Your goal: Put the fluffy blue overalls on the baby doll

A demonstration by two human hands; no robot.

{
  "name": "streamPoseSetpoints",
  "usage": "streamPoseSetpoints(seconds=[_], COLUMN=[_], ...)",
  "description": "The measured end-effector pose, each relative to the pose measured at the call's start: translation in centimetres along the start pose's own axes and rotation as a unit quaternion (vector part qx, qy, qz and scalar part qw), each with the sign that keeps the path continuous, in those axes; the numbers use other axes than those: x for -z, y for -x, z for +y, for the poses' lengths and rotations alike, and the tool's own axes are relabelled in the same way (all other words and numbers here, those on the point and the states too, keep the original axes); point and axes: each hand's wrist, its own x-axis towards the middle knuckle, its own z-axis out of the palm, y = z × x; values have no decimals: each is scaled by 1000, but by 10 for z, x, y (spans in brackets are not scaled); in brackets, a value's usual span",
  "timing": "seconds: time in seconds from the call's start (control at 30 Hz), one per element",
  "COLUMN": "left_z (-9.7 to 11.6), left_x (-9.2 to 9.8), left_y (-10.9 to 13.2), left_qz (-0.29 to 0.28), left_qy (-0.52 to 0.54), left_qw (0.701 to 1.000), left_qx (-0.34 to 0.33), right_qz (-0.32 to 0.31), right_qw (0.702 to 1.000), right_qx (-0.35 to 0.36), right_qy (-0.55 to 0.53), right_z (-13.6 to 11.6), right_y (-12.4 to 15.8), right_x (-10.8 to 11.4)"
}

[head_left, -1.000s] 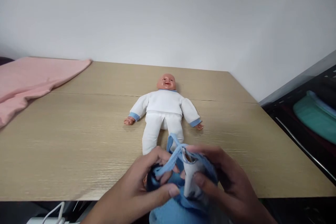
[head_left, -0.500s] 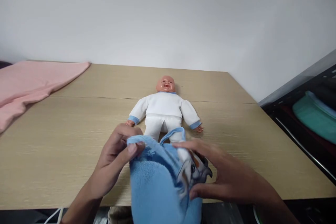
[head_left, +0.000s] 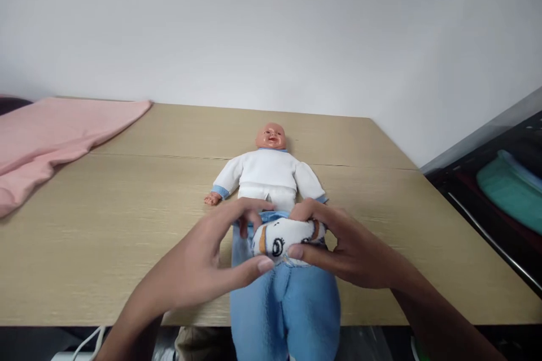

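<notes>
A baby doll (head_left: 268, 172) in a white suit with blue cuffs lies face up in the middle of the wooden table (head_left: 127, 203). A blue fleece garment (head_left: 288, 299) with a white cartoon-face patch lies over the doll's legs and hangs off the table's front edge. My left hand (head_left: 215, 259) pinches the garment's top edge on the left, thumb under the patch. On the right side of that top edge, my right hand (head_left: 342, 248) grips the bunched fabric. The doll's legs are hidden under the garment.
A pink cloth (head_left: 51, 135) lies at the table's back left corner. At the right, a dark rack (head_left: 486, 180) holds a folded teal cloth (head_left: 512, 194). A white wall stands behind the table. A white cable (head_left: 84, 341) shows below the front edge.
Both hands carried the blue garment from the table's front edge forward onto the doll's legs. The garment has turned so its white face patch faces up.
</notes>
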Motion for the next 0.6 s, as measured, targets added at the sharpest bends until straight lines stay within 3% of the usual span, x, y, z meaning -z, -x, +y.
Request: streamPoseSetpoints(seconds=[0.07,0.17,0.23,0.33,0.4,0.47,0.6], left_z=[1,-4,-7,-9,-11,-14,-23], left_x=[1,4,6,6,6,8,14], left_y=[-10,-20,-21,-18,-16,-15,-12], left_qz=[-45,-49,-50,-53,-31,-25,-101], left_qy=[3,20,51,65,45,24,9], left_qw=[999,997,996,996,998,999,994], left_qx=[-2,-50,-58,-14,13,25,36], right_qz=[-2,-24,-78,-193,-227,-193,-93], right_qw=[1000,999,996,978,970,979,995], right_qx=[-15,-29,-35,-50,-60,-50,-31], right_qy=[1,8,23,58,64,46,-14], right_z=[-3,3,14,34,42,44,39], right_y=[-8,-16,-19,-22,-22,-22,-24], right_x=[2,9,14,19,20,19,11])
